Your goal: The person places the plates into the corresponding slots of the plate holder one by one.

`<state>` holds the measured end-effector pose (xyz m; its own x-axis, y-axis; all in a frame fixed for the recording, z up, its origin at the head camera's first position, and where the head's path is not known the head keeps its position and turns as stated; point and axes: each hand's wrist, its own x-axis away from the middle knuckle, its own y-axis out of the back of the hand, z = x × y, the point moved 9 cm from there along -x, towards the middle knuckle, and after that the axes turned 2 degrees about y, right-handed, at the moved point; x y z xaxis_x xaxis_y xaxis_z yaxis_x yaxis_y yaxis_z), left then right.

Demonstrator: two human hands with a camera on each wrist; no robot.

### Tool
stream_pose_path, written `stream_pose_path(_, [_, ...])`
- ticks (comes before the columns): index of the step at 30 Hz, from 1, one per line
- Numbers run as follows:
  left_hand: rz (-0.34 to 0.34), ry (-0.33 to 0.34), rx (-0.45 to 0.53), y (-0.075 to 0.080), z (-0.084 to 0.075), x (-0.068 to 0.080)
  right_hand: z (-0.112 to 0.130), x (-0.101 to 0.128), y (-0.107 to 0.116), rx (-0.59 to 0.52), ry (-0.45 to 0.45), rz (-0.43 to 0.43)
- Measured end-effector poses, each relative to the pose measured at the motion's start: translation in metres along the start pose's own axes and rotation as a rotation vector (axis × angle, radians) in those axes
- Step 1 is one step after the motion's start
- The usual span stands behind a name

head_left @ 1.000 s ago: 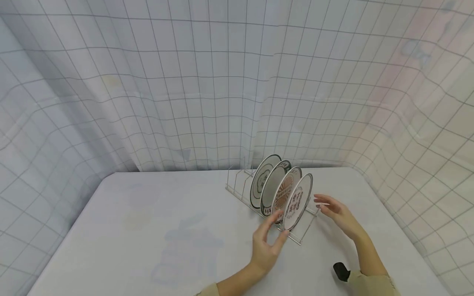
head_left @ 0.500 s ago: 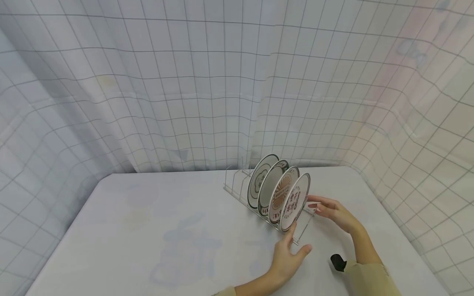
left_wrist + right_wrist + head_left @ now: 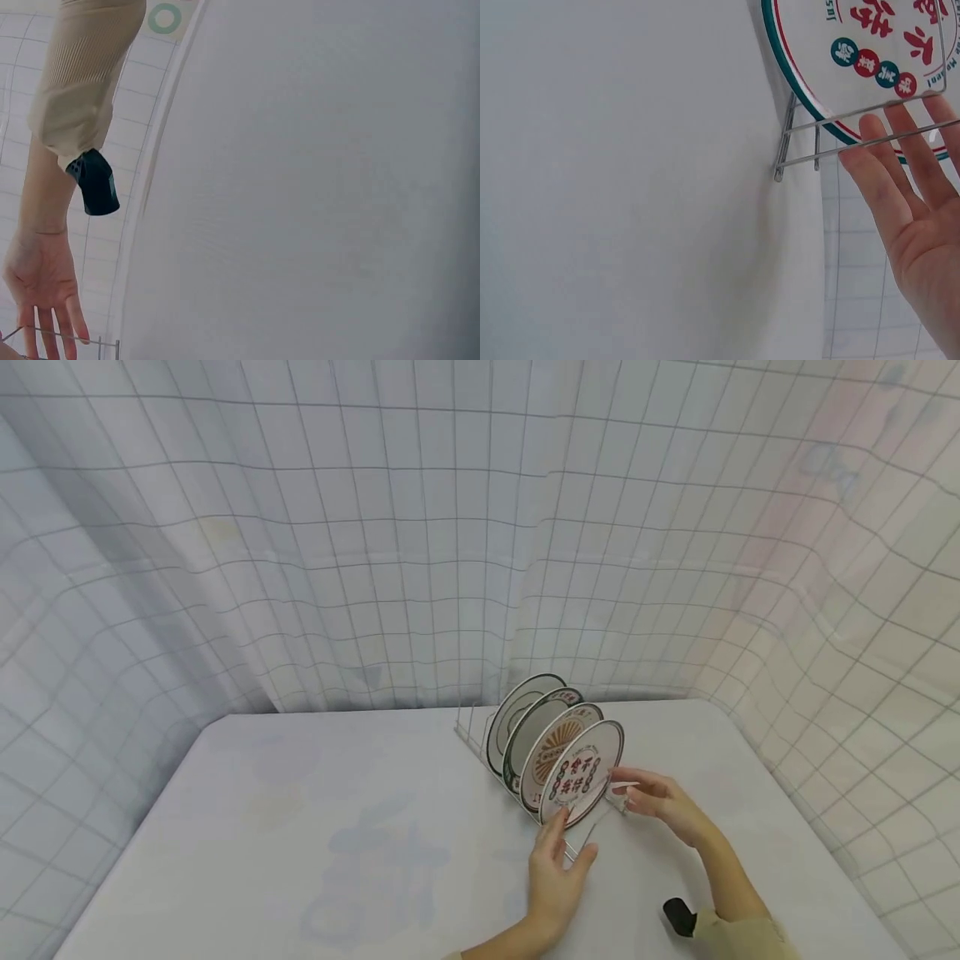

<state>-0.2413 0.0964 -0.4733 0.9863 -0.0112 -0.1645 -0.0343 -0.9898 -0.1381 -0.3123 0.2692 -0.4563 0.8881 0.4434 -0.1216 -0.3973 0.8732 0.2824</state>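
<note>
A wire dish rack [image 3: 468,735] stands on the white table [image 3: 300,827], right of centre, with several plates upright in it. The front plate [image 3: 581,772] carries red and green characters. My left hand [image 3: 558,860] is at the rack's near end, below that plate, with relaxed fingers pointing up and nothing held. My right hand [image 3: 660,802] reaches the rack's right side with straight fingers. In the right wrist view those fingers [image 3: 900,180] lie against the rack's end wires [image 3: 784,142] in front of the plate [image 3: 855,45]. The left wrist view shows only my right hand [image 3: 41,285].
A checked curtain [image 3: 375,568] hangs around the table on the back and both sides. A black wrist camera [image 3: 677,916] sits at my right sleeve. The table's right edge [image 3: 817,827] runs close to the rack; the wide surface lies to the left.
The rack has turned, so the plates' faces now point more toward me. My left hand swung right, then back under the front plate. My right hand has edged left along the rack.
</note>
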Motion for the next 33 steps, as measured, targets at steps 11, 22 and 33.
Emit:
stream_pose_path(11, [-0.087, 0.009, -0.057, 0.051, -0.005, -0.013, 0.013, 0.001, -0.044, -0.014, -0.119, -0.208])
stream_pose_path(22, [-0.033, 0.037, -0.109, 0.112, -0.01, -0.037, 0.025, -0.008, -0.093, -0.08, -0.156, -0.455])
stream_pose_path(33, [0.012, 0.033, -0.15, 0.144, -0.016, -0.042, 0.037, -0.02, -0.121, -0.07, -0.104, -0.462])
